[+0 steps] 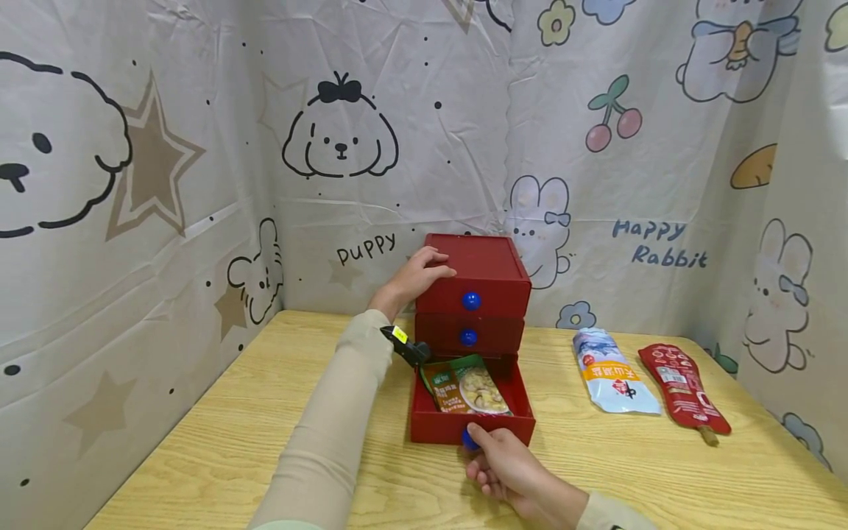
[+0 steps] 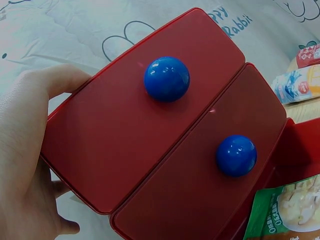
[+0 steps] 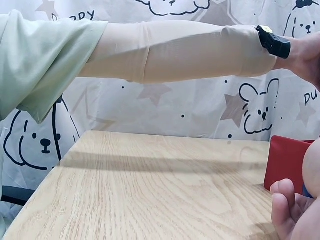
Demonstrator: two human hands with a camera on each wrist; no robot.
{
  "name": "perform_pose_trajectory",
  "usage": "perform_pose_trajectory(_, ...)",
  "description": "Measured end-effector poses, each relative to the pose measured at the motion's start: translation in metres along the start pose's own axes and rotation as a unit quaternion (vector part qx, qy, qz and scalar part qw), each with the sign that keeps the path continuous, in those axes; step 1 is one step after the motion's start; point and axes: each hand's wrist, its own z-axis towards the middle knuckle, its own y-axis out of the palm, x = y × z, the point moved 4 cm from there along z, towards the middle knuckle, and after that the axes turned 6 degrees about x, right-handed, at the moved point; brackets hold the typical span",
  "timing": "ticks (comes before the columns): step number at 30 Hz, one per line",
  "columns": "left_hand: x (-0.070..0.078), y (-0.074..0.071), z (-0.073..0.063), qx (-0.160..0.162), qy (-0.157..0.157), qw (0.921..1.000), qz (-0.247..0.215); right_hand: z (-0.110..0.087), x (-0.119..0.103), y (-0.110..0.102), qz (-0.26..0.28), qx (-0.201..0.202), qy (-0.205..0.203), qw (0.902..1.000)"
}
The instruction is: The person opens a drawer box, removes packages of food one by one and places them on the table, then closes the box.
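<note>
A red drawer cabinet with blue knobs stands on the table, its bottom drawer pulled out. Inside the drawer lies a green and brown food packet with a bowl pictured on it. My left hand rests on the cabinet's upper left corner; in the left wrist view its thumb lies over the top edge. At the front, my right hand pinches the bottom drawer's blue knob with the thumb on it. The right wrist view shows only part of that hand.
To the cabinet's right lie a white, blue and orange pouch and a red spouted pouch. The two upper drawers are closed. Printed cloth hangs behind and beside the wooden table.
</note>
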Motion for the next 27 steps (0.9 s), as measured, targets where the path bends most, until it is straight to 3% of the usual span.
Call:
perform_pose_trajectory(9,-0.001,0.0,0.0,-0.003,-0.002,1.0,0.003,-0.012,0.001,-0.004,-0.02,0.035,0.018,0.999)
perform_pose_trajectory(14,0.0,0.0,0.001,-0.004,0.004,1.0,0.002,-0.029,-0.012,-0.008,-0.078,-0.029,0.015,0.9964)
perform_pose_trajectory(16,0.001,0.0,0.002,-0.003,0.009,1.0,0.0,-0.036,-0.028,-0.01,-0.134,-0.068,-0.008,0.9886)
perform_pose_trajectory(18,0.001,0.0,0.003,0.0,0.013,0.9999,-0.001,-0.041,-0.051,-0.012,-0.203,-0.093,-0.056,0.973)
perform_pose_trajectory(20,0.001,-0.001,0.004,0.002,0.013,0.9999,-0.001,-0.044,-0.08,-0.013,-0.295,-0.089,-0.138,0.9415)
perform_pose_trajectory(21,0.001,-0.001,0.004,0.003,0.013,0.9999,-0.001,-0.044,-0.093,-0.014,-0.349,-0.068,-0.18,0.9172)
perform_pose_trajectory(23,0.0,-0.001,0.003,0.002,0.011,0.9999,0.003,-0.044,-0.117,-0.014,-0.448,-0.017,-0.249,0.8584)
perform_pose_trajectory(25,0.0,0.0,0.003,0.001,0.009,0.9999,0.006,-0.041,-0.132,-0.013,-0.53,0.031,-0.286,0.7976)
perform_pose_trajectory(26,0.0,0.0,0.003,0.001,0.009,0.9999,0.006,-0.038,-0.137,-0.011,-0.561,0.049,-0.294,0.7727)
perform_pose_trajectory(27,0.0,0.0,0.003,0.001,0.01,0.9999,0.006,-0.034,-0.14,-0.009,-0.582,0.059,-0.293,0.756)
